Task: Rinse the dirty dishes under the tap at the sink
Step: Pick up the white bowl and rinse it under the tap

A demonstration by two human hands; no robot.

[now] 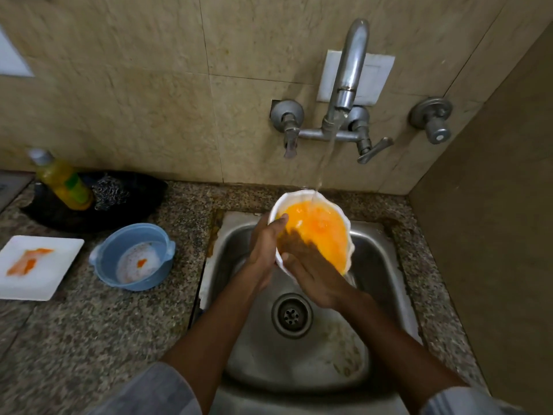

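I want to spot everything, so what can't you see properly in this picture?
Head view only:
- Inside of the scalloped white bowl: orange water covers it.
- Right hand fingertips: sunk in that water.
- Left hand fingers: behind the bowl.
- Yellow soap bottle: label blurred.
- Square white plate: left edge cuts it.

Sink: metal, brushed and dull, wet sheen near the drain, which is ringed metal. Tap: metal, grey, semi-glossy with water spotting. Counter: speckled stone, polished but low in shine. Wall: beige marbled tiles, smooth, faint gloss. Bowl: white, glossy, scalloped rim, orange film inside. Tub: blue plastic, satin. Plate: white, smooth. Scourer: coiled metal wire, rough. Bottle: clear plastic.
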